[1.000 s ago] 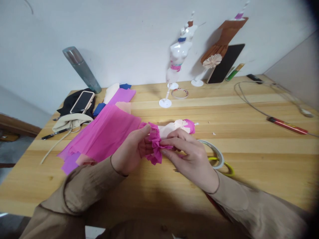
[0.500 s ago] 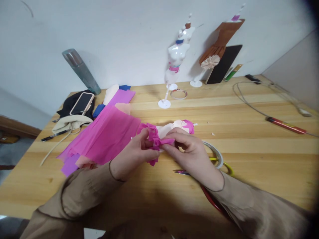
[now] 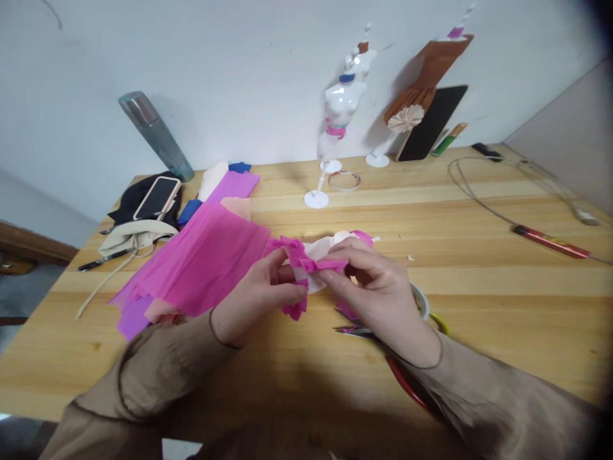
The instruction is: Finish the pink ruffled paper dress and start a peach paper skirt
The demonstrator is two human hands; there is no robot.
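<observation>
My left hand (image 3: 261,289) is closed on the ruffled edge of bright pink crepe paper (image 3: 294,250). That ruffle runs along the wide end of a white paper skirt (image 3: 317,281), on what looks like a small mannequin lying on its side. Between thumb and fingers, my right hand (image 3: 371,281) pinches a loose length of the pink crepe paper strip (image 3: 330,264). Beyond my right fingers show a cream paper fan and a pink top (image 3: 363,237). Scissors (image 3: 357,332) with a red handle lie under my right wrist, which partly hides them.
Pink and purple crepe sheets (image 3: 215,255) lie left of my hands, near a phone (image 3: 158,198) and spray bottle (image 3: 156,135). Mannequins (image 3: 342,105) stand at the wall, one in a brown dress (image 3: 426,76). A tape roll (image 3: 421,300) and red-handled tool (image 3: 550,241) are at right.
My right hand has moved slightly right and drawn the pink strip further out from the skirt. My left hand stays almost in place.
</observation>
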